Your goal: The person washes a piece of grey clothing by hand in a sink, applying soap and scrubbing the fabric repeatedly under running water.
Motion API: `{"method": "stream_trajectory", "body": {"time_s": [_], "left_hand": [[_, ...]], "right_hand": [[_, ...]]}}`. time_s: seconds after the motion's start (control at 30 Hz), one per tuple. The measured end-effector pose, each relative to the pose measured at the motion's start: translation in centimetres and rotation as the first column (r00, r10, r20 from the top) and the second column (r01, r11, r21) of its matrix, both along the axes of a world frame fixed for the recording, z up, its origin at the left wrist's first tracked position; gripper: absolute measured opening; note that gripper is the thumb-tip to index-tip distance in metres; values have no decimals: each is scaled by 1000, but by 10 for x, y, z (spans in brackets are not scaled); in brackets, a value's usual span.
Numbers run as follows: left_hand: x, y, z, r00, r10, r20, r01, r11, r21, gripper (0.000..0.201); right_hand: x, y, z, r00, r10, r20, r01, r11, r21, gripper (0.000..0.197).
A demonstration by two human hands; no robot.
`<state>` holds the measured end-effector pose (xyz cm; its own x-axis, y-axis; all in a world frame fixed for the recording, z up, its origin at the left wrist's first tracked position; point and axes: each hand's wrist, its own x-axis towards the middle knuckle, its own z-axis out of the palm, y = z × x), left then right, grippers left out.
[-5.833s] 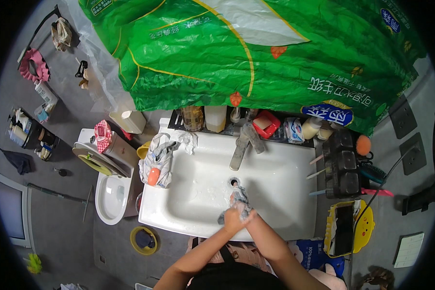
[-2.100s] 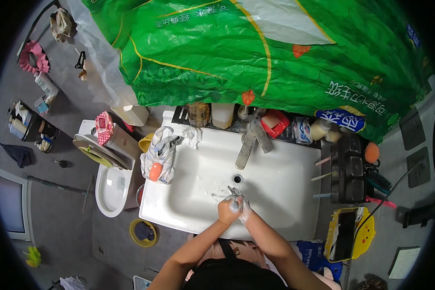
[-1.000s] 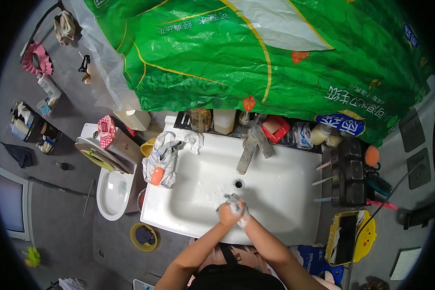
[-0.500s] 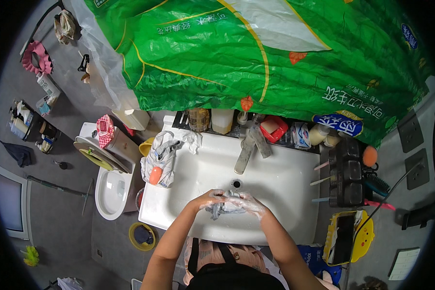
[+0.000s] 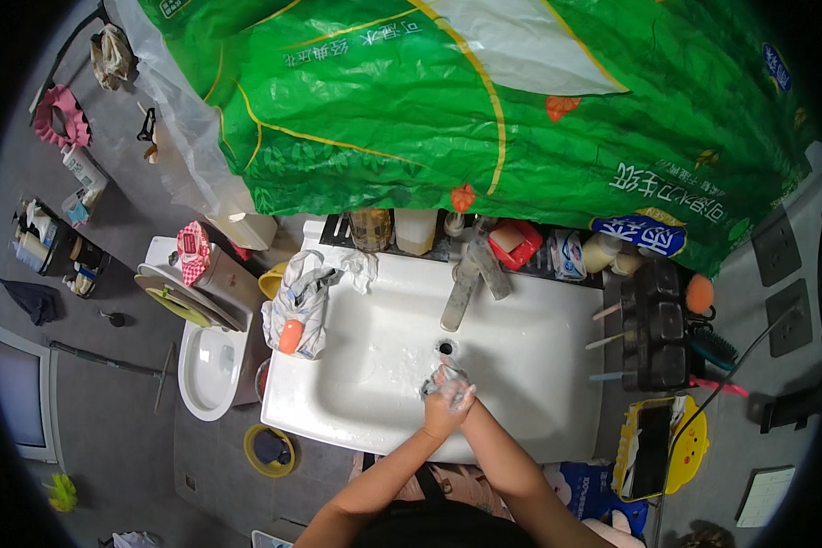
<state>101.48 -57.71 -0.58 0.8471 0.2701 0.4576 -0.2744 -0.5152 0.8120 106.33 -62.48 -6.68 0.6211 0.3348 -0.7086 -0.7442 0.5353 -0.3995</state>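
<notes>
Over the white sink (image 5: pixel 539 365), just on the near side of its drain, my two hands are pressed together. My left hand (image 5: pixel 441 416) is closed round a wet, soapy grey cloth (image 5: pixel 430 386). Tight against it, my right hand (image 5: pixel 464 396) is closed on the same bunched cloth; its fingers are partly hidden. White suds cover the fingers. Beyond the drain hangs the faucet (image 5: pixel 458 300), with no water seen running. On the left rim rests a crumpled white patterned cloth (image 5: pixel 294 290), with an orange-pink bar of soap (image 5: pixel 290 336) on top.
Along the back ledge stand bottles and a red soap dish (image 5: pixel 515 245). A large green plastic package (image 5: pixel 365 100) hangs over the far side. A black holder (image 5: pixel 656 324) with brushes is at right, above a yellow basket (image 5: pixel 685 447). The toilet (image 5: pixel 212 365) stands left.
My hands have come together from a side-by-side grip, and the cloth is now bunched between them. They have shifted slightly right.
</notes>
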Motion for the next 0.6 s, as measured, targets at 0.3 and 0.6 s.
{"method": "stream_trajectory", "body": {"time_s": [0.3,0.6], "left_hand": [[3,9,-10,996,-68,65,54,979,198,29],[30,51,-2,891,135,-434,-261,934,-245,32]], "right_hand": [[-12,0,9,999,-16,39,7,974,225,29],[-2,-9,17,916,134,378,27,920,-392,43]]}}
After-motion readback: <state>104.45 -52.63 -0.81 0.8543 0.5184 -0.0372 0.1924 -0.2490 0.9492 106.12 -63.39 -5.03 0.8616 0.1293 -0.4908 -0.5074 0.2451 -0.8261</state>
